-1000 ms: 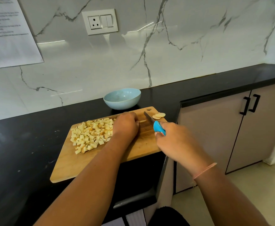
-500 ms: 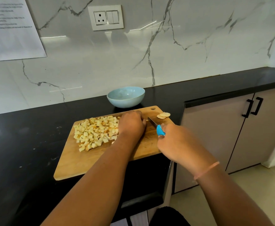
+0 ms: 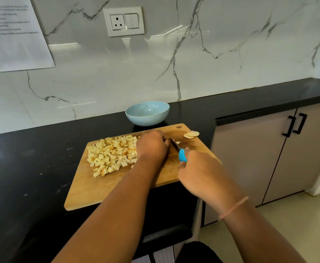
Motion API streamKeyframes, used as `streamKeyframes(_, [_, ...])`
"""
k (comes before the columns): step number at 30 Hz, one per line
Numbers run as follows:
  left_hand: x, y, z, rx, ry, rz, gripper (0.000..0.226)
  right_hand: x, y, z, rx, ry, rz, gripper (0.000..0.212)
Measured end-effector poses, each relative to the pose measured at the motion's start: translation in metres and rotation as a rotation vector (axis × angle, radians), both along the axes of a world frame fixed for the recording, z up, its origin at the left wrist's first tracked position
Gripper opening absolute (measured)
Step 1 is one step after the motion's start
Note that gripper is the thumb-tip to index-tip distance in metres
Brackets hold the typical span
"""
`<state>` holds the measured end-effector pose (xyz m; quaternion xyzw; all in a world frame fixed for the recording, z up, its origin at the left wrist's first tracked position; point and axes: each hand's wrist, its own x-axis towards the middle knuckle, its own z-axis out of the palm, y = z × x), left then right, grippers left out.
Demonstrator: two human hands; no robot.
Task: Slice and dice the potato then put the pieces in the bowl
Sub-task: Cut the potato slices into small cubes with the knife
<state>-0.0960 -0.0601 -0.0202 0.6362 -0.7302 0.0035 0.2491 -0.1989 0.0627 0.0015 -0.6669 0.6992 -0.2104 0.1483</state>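
Observation:
A wooden cutting board (image 3: 91,188) lies on the black counter with a heap of diced potato (image 3: 110,153) on its left half. My left hand (image 3: 151,146) is curled over a potato piece that it hides, just right of the heap. My right hand (image 3: 201,171) grips the blue handle of a knife (image 3: 182,155); its blade points at my left hand's fingers, and a small potato bit (image 3: 177,142) lies beside the blade. Two round potato slices (image 3: 191,134) sit at the board's far right corner. A light blue bowl (image 3: 147,113), with nothing in it, stands behind the board.
The black counter (image 3: 32,158) runs left and back to a marble wall with a socket plate (image 3: 124,21) and a taped paper sheet (image 3: 13,33). Cabinet doors with black handles (image 3: 295,124) stand to the right, above a pale floor.
The knife blade has come in closer to my left hand's fingers. My left hand stays curled at the same spot on the board. The camera view has shifted slightly.

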Motion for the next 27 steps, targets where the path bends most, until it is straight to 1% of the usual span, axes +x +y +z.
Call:
streamKeyframes(4, [-0.001,-0.001,0.000,0.005,0.006,0.018,0.016,-0.011,0.013,0.012,0.048,-0.037,-0.004,0.040])
streamKeyframes(9, [0.001,-0.002,0.000,0.042,0.018,0.018,0.018,-0.005,0.000,0.017,-0.009,-0.016,-0.010,0.031])
streamKeyframes(16, [0.003,0.001,0.001,0.084,0.022,0.024,0.019,0.004,-0.006,0.012,0.015,-0.015,0.026,0.021])
streamKeyframes(20, [0.002,0.002,0.002,0.068,0.026,0.037,0.019,-0.006,0.002,0.020,0.053,-0.020,0.021,0.021])
streamKeyframes(23, [0.001,0.004,0.002,0.042,-0.008,0.040,0.019,-0.015,0.003,0.022,0.054,-0.041,-0.025,0.014])
streamKeyframes(25, [0.002,0.007,0.002,0.007,-0.051,0.043,0.020,-0.018,0.001,0.019,0.028,-0.013,-0.085,0.008])
streamKeyframes(27, [0.004,0.009,0.005,-0.019,-0.090,0.061,0.023,-0.016,0.000,0.015,0.015,0.007,-0.105,0.014])
